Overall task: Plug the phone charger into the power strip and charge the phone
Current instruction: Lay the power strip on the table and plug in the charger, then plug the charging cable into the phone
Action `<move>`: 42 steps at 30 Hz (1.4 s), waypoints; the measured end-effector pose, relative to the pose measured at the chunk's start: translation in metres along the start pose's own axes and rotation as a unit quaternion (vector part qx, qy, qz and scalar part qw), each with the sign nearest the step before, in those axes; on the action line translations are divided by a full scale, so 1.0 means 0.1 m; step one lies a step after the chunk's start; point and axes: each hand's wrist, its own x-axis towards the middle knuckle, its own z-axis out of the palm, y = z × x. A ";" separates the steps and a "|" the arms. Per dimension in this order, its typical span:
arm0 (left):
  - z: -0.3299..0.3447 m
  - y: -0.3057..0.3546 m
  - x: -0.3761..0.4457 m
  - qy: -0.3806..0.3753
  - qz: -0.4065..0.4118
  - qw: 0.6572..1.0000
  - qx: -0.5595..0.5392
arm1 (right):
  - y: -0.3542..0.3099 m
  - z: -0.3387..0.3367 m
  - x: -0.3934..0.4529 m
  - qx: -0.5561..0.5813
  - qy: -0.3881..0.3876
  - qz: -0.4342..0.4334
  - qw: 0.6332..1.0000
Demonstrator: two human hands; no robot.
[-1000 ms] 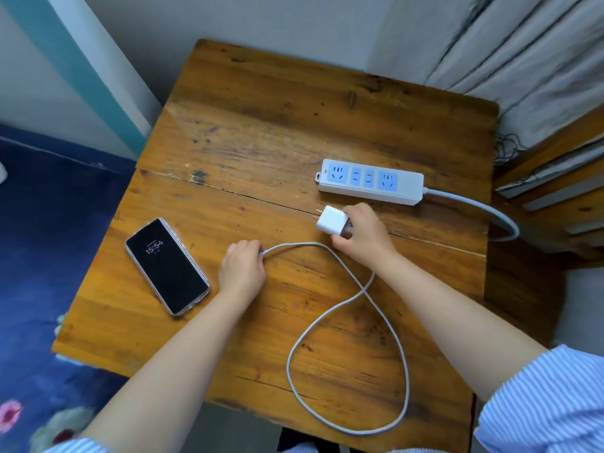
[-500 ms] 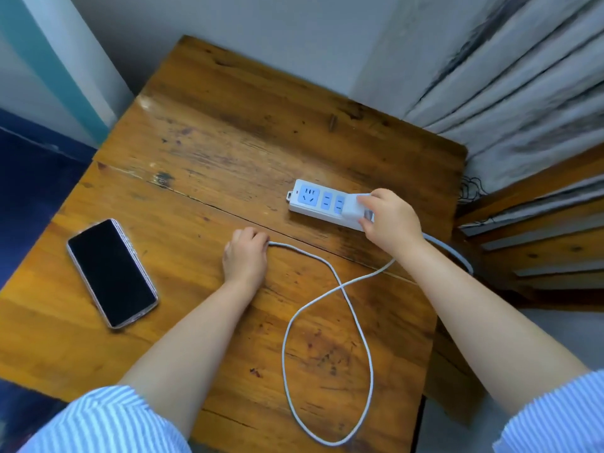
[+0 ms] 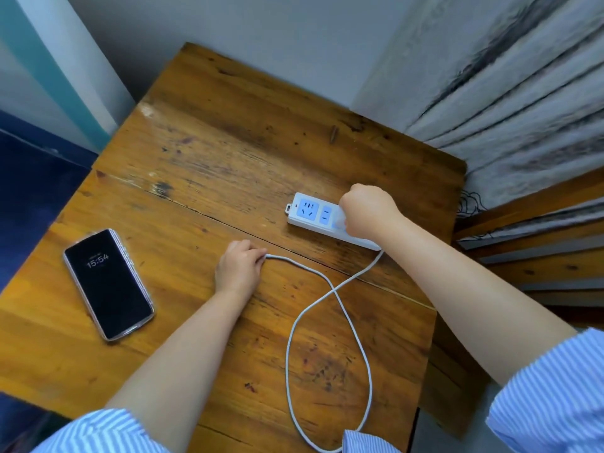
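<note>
A white power strip (image 3: 309,213) with blue sockets lies on the wooden table (image 3: 228,152). My right hand (image 3: 367,212) is fisted over the strip's middle, closed on the white charger adapter, which is almost wholly hidden under it. The white cable (image 3: 327,322) runs from under that hand, loops across the table and ends in my left hand (image 3: 238,268), closed on the cable's free end. A black phone (image 3: 108,284) lies face up at the left, its screen showing 15:54, a hand's width from my left hand.
A grey wall and pale curtain (image 3: 506,86) stand behind the table. Wooden slats (image 3: 539,243) are at the right, beyond the table's edge. A blue floor covering (image 3: 36,191) lies at the left.
My right hand carried the charger adapter from the table up onto the power strip and now presses down over its middle sockets. The left hand stayed put on the cable end. The phone screen lit again.
</note>
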 end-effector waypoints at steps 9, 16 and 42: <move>-0.01 -0.02 0.03 0.009 0.007 1.000 -0.006 | -0.01 0.04 0.00 -0.062 -0.023 -0.048 0.997; 0.01 -0.01 -0.01 0.030 0.020 0.999 -0.012 | -0.05 0.00 0.09 -0.036 -0.031 -0.061 0.997; -0.26 0.06 -0.36 0.027 -0.064 0.991 -0.113 | -0.02 0.01 0.05 -0.072 -0.027 -0.084 0.993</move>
